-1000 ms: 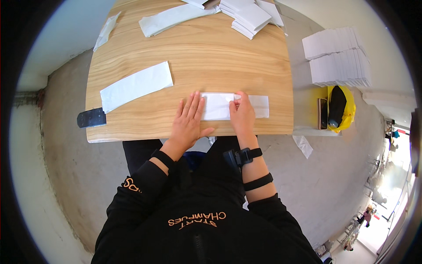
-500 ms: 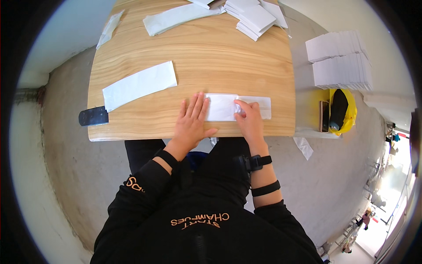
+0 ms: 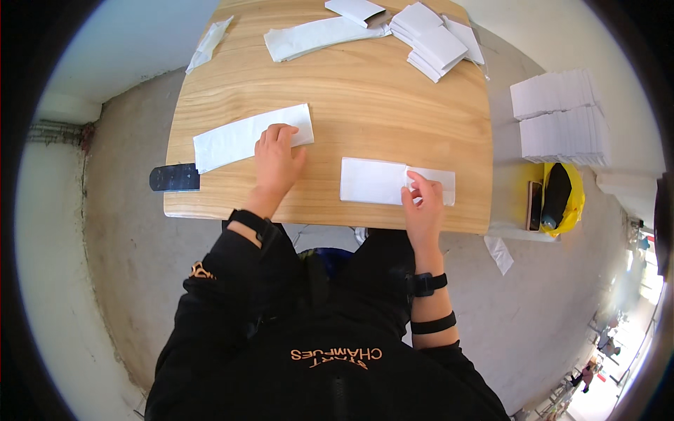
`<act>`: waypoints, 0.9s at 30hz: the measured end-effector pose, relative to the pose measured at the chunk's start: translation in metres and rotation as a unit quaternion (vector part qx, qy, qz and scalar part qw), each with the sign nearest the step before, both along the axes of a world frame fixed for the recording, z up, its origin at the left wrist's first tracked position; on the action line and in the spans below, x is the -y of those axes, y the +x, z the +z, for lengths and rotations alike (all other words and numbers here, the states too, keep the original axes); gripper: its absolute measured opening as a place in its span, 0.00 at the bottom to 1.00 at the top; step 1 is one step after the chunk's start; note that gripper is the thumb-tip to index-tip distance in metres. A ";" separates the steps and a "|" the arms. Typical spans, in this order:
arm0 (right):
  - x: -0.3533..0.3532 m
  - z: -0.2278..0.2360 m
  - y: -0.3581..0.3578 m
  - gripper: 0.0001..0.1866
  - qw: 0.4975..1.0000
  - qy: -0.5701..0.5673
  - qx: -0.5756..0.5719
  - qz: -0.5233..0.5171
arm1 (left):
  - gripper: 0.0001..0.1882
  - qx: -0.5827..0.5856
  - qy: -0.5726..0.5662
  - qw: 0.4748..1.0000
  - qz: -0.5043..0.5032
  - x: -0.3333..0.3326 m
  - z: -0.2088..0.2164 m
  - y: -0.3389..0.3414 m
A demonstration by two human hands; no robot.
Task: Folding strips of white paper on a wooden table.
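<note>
My left hand point(image 3: 277, 158) has its fingers loosely curved over the right end of a long, thin white strip point(image 3: 228, 137), which looks like a stack of flat sleeves. Nothing shows in its grasp. To the right, a flat white packet point(image 3: 372, 180) lies near the table's front edge, with a seam or fold across it and a narrower section point(image 3: 446, 184) on its right. My right hand point(image 3: 425, 203) is over that seam, its thumb and bent forefinger slightly apart. Whether its fingertips touch the packet is hard to tell.
On the wooden table point(image 3: 365, 91) are more white strips point(image 3: 323, 38), a pile of flat white cartons point(image 3: 439, 45), a crumpled clear wrapper point(image 3: 210, 42) and a black flat object point(image 3: 175, 177). Stacked white cartons point(image 3: 562, 133), a phone point(image 3: 534, 205) and a yellow bag point(image 3: 577, 200) sit at right.
My left hand has left the packet's left edge and moved left onto the long strip. My right hand's pinch at the seam has loosened. The whole view has shifted slightly.
</note>
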State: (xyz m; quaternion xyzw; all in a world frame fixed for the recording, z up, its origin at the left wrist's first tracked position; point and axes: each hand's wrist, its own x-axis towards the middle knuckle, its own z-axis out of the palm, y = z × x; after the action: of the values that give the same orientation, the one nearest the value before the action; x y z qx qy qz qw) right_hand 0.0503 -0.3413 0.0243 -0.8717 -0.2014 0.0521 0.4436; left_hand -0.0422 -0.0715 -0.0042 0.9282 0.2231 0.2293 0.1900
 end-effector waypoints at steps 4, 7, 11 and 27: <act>-0.011 0.001 -0.016 0.15 0.999 0.029 -0.015 0.028 | 0.09 -0.037 0.007 0.999 -0.030 -0.019 -0.007 0.004; -0.016 0.000 -0.026 0.14 0.997 0.059 -0.026 0.037 | 0.05 -0.011 0.013 0.999 -0.035 -0.021 -0.009 0.006; -0.019 0.000 -0.033 0.13 0.995 0.064 -0.052 0.064 | 0.04 0.010 -0.052 0.999 -0.006 -0.023 -0.003 0.005; -0.099 0.004 -0.059 0.08 0.957 0.177 -0.192 0.126 | 0.07 0.049 -0.384 0.922 0.013 0.043 0.025 -0.050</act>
State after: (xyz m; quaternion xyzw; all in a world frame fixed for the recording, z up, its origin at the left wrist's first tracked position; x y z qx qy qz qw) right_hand -0.0085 -0.2420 0.0281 -0.7203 -0.2266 0.2371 0.6113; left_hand -0.0921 -0.1142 0.0206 0.7688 0.2959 0.1741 0.5396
